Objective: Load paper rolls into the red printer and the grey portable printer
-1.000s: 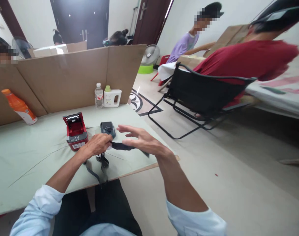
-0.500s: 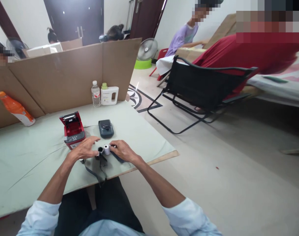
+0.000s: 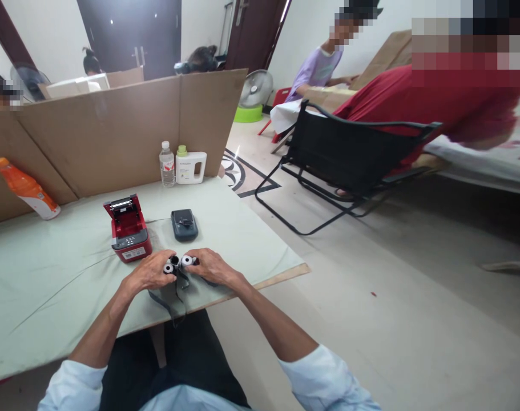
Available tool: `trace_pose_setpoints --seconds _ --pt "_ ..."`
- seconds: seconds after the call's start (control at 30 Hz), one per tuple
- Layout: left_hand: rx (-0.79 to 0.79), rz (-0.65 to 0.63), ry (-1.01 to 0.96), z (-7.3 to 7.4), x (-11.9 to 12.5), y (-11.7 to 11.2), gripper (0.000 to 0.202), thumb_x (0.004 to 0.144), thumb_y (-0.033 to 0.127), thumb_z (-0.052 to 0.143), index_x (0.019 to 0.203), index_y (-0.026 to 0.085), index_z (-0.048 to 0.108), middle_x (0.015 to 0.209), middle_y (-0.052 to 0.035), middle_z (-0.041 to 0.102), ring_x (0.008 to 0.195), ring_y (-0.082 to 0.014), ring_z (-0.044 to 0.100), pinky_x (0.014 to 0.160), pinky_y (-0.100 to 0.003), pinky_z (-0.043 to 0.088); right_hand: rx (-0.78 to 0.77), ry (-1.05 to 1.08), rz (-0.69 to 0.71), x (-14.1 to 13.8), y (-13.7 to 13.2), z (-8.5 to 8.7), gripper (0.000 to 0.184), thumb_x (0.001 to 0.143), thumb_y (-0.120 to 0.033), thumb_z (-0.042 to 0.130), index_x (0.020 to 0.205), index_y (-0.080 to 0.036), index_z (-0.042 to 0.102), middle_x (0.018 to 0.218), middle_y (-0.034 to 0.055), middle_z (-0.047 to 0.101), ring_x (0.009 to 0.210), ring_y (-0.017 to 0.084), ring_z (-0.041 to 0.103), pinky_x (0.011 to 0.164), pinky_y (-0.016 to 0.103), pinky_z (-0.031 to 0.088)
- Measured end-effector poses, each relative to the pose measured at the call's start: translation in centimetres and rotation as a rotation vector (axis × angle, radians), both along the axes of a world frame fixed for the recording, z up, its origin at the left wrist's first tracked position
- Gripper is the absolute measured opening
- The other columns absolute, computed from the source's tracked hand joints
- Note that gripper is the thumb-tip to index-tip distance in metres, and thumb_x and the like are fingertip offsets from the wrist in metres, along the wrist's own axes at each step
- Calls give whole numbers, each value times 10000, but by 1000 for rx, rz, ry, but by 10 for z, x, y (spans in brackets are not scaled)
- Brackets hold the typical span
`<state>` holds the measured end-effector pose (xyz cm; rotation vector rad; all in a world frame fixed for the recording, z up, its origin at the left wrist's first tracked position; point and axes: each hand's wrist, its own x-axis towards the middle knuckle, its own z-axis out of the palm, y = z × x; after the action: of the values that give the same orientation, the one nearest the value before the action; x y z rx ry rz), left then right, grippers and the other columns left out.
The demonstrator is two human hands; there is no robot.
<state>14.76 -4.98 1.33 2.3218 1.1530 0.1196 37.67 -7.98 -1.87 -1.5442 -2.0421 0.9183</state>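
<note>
My left hand (image 3: pixel 149 272) is closed around a small white paper roll (image 3: pixel 168 268) near the table's front edge. Facing it, my right hand (image 3: pixel 209 266) grips another white paper roll (image 3: pixel 186 261) between thumb and fingers. Between the two rolls stands a dark, hollow round piece (image 3: pixel 174 260); whether a hand touches it I cannot tell. A black strap (image 3: pixel 161 301) trails below the hands over the table edge. Just beyond my left hand sits a red label printer (image 3: pixel 133 240) with its lid raised. A dark grey portable device (image 3: pixel 184 225) lies behind the rolls.
A cardboard screen (image 3: pixel 131 131) stands along the table's back. Before it are a water bottle (image 3: pixel 167 165), a white jug (image 3: pixel 191 168) and a leaning orange bottle (image 3: pixel 26 188). Right of the table is a black folding chair (image 3: pixel 337 148) with a person in red.
My left hand has lowered and closed on a white paper roll, uncovering the red printer's front. My right hand has shifted slightly and now grips the other white roll.
</note>
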Motion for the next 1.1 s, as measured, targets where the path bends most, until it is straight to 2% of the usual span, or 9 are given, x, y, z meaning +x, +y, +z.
trace_pose_setpoints --seconds 0.17,0.27,0.37,0.53,0.67,0.8,0.87,0.97,1.1 --pt "150 25 -293 15 8 0 453 805 273 722 1247 197 650 1284 -121 685 1186 -295 645 977 -432 546 174 169 -64 0 -6 9 161 883 -290 676 985 -190 749 920 27 755 792 173 642 703 252 434" --pt "151 154 -362 29 18 -4 461 789 349 768 1210 195 664 1154 -106 719 1037 -276 684 878 -411 564 309 207 -94 -3 -11 23 165 905 -328 695 991 -195 740 922 33 751 789 170 648 690 251 447" --pt "-40 254 -433 38 27 -3 572 780 434 774 1271 180 627 1137 -115 723 987 -269 698 822 -392 566 458 144 -73 -6 -17 38 126 942 -298 677 1013 -210 733 958 43 752 850 172 676 734 250 465" --pt "-446 188 -577 50 31 8 668 703 325 802 1307 144 582 958 -74 728 901 -239 698 749 -344 544 608 -82 28 -7 -22 56 138 956 -244 676 1085 -210 712 1086 74 750 963 189 701 752 244 479" --pt "-530 214 -722 51 38 2 677 656 318 859 1250 150 582 906 -38 698 828 -197 674 734 -322 517 657 -116 5 -9 -25 58 134 987 -242 631 1099 -209 696 1105 89 754 1013 209 700 776 260 494" --pt "-554 371 -999 38 45 -14 701 678 419 882 1234 151 549 980 -65 702 853 -190 684 757 -307 510 674 -93 -106 -9 -29 57 144 1020 -269 587 1067 -199 704 1052 94 752 964 208 704 781 277 497" --pt "-616 347 -993 37 42 -14 698 708 447 869 1249 149 544 1003 -78 708 851 -187 689 748 -302 504 674 -114 -72 -6 -31 58 142 1013 -303 616 1050 -200 705 1039 91 751 954 207 702 766 273 490" --pt "-753 157 -731 48 31 2 764 659 342 904 1303 162 535 959 -56 719 838 -191 691 727 -299 490 683 -165 79 -3 -33 60 159 1008 -324 638 1093 -203 697 1040 88 754 970 209 701 747 264 482" --pt "-688 81 -584 61 25 12 764 621 267 904 1296 188 555 882 -7 700 816 -188 672 707 -302 480 729 -141 108 -7 -33 60 142 1024 -283 604 1072 -181 691 1016 98 745 963 217 702 752 277 495"
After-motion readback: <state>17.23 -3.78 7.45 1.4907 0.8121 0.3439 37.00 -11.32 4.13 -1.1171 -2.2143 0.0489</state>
